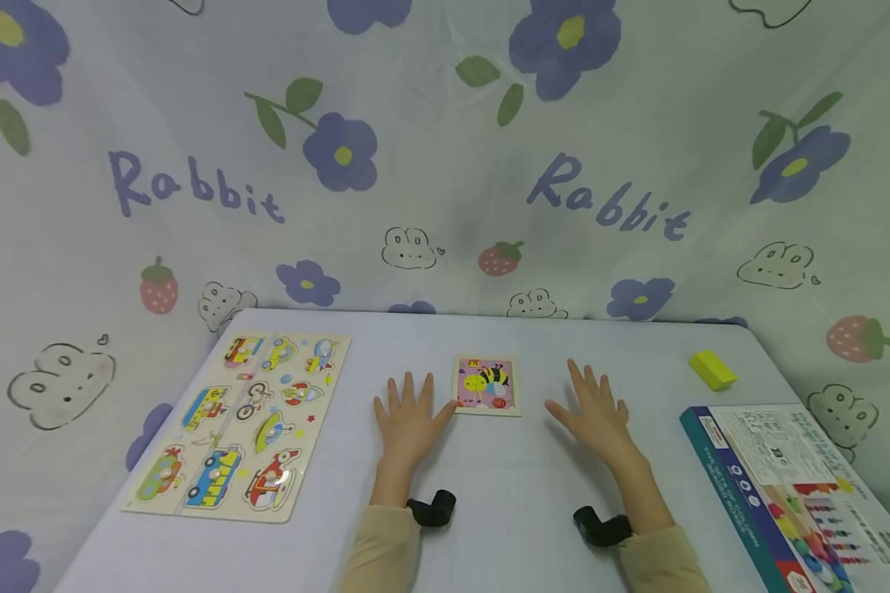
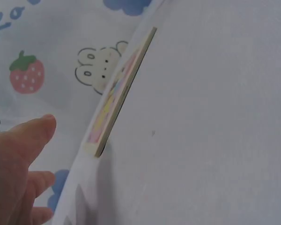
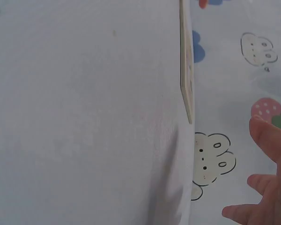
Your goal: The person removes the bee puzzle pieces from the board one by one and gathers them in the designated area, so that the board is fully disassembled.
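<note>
A small square bee puzzle with a pale wooden frame lies flat on the white table, between the two hands. My left hand is spread just left of it, the thumb tip right at the frame's lower left corner in the head view. To the right of the puzzle, my right hand has its fingers spread and holds nothing. The left wrist view shows the puzzle edge-on beyond the left thumb. In the right wrist view its thin edge appears, with the right hand apart from it.
A wooden vehicle puzzle board lies at the left of the table. On the right are a yellow block and a large printed box. A curtain with rabbits and flowers hangs behind the table. Each wrist wears a black camera.
</note>
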`<state>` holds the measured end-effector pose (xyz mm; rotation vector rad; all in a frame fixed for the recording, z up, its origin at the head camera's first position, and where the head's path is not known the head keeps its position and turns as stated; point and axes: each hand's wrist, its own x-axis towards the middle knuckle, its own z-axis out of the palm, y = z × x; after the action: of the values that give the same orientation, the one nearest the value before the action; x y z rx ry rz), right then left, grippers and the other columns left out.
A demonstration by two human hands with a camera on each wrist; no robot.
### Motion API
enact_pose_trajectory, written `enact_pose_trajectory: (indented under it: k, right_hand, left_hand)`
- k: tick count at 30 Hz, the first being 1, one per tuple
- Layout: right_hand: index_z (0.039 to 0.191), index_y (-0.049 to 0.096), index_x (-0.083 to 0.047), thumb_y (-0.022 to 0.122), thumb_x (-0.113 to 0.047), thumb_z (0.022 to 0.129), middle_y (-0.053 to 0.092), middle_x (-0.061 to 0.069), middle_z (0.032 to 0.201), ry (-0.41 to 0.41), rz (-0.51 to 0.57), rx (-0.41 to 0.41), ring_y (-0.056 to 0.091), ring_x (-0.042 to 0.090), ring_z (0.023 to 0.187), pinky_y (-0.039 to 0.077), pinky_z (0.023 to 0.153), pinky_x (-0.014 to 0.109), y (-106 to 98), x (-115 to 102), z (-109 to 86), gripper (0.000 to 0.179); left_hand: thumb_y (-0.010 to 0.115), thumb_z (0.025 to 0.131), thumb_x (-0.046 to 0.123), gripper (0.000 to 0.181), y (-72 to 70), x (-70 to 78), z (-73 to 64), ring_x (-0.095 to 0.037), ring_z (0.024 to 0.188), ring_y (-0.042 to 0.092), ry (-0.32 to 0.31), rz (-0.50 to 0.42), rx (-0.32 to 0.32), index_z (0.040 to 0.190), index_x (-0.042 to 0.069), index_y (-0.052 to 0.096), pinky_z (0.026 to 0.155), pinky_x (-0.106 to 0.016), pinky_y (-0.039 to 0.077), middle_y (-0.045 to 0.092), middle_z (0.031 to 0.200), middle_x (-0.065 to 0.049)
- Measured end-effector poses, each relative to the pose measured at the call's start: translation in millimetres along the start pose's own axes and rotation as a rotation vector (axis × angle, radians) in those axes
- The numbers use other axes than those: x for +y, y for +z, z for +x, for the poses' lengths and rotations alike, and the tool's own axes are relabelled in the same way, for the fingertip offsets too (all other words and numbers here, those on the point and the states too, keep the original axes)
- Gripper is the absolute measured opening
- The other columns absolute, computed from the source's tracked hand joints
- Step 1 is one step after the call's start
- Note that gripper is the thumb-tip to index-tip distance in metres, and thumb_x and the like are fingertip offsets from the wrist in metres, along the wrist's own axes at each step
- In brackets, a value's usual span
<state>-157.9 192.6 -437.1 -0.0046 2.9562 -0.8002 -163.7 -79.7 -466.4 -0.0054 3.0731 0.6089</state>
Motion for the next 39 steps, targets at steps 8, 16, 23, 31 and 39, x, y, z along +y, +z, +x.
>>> enact_pose_trajectory:
  k: [8,16,23,31,39]
  right_hand:
    - [0.148,0.011,-0.003,0.051,-0.041,0.092,0.013,0.029,0.149,-0.021,0.171,0.007,0.009,0.051,0.134,0.011,0.099,0.071,3.2,-0.2,9.2,0.078]
    - [0.147,0.018,-0.004,0.053,-0.031,0.093,0.025,0.025,0.147,0.021,0.393,0.033,0.022,0.042,0.135,0.021,0.106,0.058,7.5,-7.9,20.6,0.069]
    - [0.141,0.033,-0.006,0.054,-0.025,0.093,0.042,0.022,0.137,0.036,0.486,0.091,0.036,0.038,0.128,0.029,0.103,0.054,13.5,-14.7,29.9,0.056]
    - [0.135,0.042,-0.008,0.055,-0.02,0.091,0.052,0.018,0.125,0.066,0.574,0.065,0.044,0.032,0.118,0.039,0.095,0.048,25.5,-30.2,42.7,0.047]
    - [0.125,0.054,-0.007,0.058,-0.015,0.089,0.059,0.013,0.109,-0.015,0.476,-0.002,0.052,0.027,0.1,0.046,0.082,0.039,39.2,-55.6,62.4,0.037]
  left_hand:
    - [0.05,0.087,0.054,0.068,11.1,18.2,5.4,-0.046,0.136,0.011,-0.057,-0.089,0.043,0.141,0.013,0.04,0.102,-0.067,0.003,0.029,0.147,-0.02]
    - [0.055,0.087,0.045,0.059,21.0,31.7,7.8,-0.047,0.135,0.016,-0.09,-0.168,0.153,0.134,0.011,0.048,0.102,-0.067,0.001,0.037,0.142,-0.021]
    - [0.056,0.086,0.046,0.058,31.4,33.1,10.7,-0.046,0.136,0.013,-0.094,-0.145,0.166,0.133,0.013,0.05,0.101,-0.067,-0.004,0.036,0.143,-0.018]
    - [0.058,0.085,0.043,0.053,38.8,32.5,11.0,-0.045,0.136,0.012,-0.085,-0.119,0.181,0.13,0.016,0.054,0.101,-0.067,-0.005,0.035,0.143,-0.017]
    - [0.062,0.082,0.04,0.052,37.7,32.9,10.5,-0.046,0.136,0.014,-0.083,-0.08,0.197,0.128,0.016,0.056,0.101,-0.068,-0.002,0.037,0.142,-0.018]
